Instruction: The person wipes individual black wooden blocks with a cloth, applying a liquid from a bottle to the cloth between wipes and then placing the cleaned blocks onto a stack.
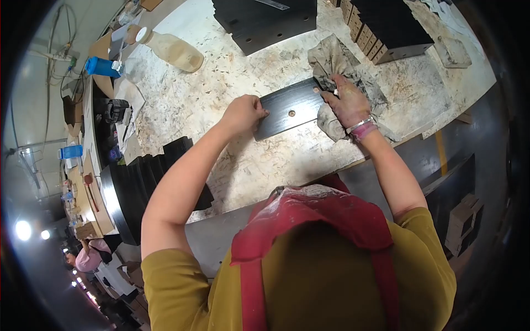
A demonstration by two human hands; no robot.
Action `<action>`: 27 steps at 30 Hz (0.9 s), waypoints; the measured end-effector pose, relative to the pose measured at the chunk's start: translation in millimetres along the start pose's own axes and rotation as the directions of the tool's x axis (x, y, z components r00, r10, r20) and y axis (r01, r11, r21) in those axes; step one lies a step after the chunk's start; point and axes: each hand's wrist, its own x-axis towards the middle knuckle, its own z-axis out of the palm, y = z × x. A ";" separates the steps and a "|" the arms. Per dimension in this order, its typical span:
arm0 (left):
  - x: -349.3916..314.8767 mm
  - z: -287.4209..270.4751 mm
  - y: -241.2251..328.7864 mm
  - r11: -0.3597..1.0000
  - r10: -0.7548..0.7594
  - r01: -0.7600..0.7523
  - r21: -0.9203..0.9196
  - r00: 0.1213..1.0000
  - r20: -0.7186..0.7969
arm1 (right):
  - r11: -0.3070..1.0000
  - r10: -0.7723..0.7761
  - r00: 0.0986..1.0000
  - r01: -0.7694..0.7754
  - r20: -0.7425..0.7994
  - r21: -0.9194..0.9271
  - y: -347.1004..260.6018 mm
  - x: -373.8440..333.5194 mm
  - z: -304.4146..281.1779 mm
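A flat black panel (284,110) with a wood-grain sheen and small round holes lies aslant on the worktable. My left hand (243,115) grips its left end, fingers curled and thumb at the edge. At the panel's right end, my right hand (351,105) is closed on a crumpled, stained grey rag (334,58), which spreads out above and below the hand. A small white bit shows at the right fingertips, too small to name. The right palm is hidden.
Stacked black boards (265,25) stand at the back, and more (389,27) at back right beside a dirty block (454,52). A bottle of cloudy liquid (174,51) lies at back left. Black pieces (138,187) crowd my left forearm. Another person (94,256) is far left.
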 end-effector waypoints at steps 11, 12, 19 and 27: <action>8.8 -2.8 16.5 0.998 -0.050 0.055 -0.035 0.991 0.127 | 0.999 -0.027 0.998 0.029 -0.048 0.041 15.2 -2.9 4.9; 9.4 -2.2 15.5 0.997 -0.050 0.056 -0.044 0.990 0.130 | 0.999 -0.035 0.998 0.037 -0.052 0.037 15.0 -2.7 4.5; -0.9 -4.8 2.3 0.933 0.027 -0.035 -0.358 0.999 -0.028 | 0.996 -0.089 0.994 0.091 -0.068 0.022 19.3 -0.7 6.2; -43.5 38.1 -13.8 0.927 0.375 -0.338 0.163 0.860 -0.346 | 0.954 0.076 0.997 -0.064 -0.027 0.291 5.5 15.0 -23.5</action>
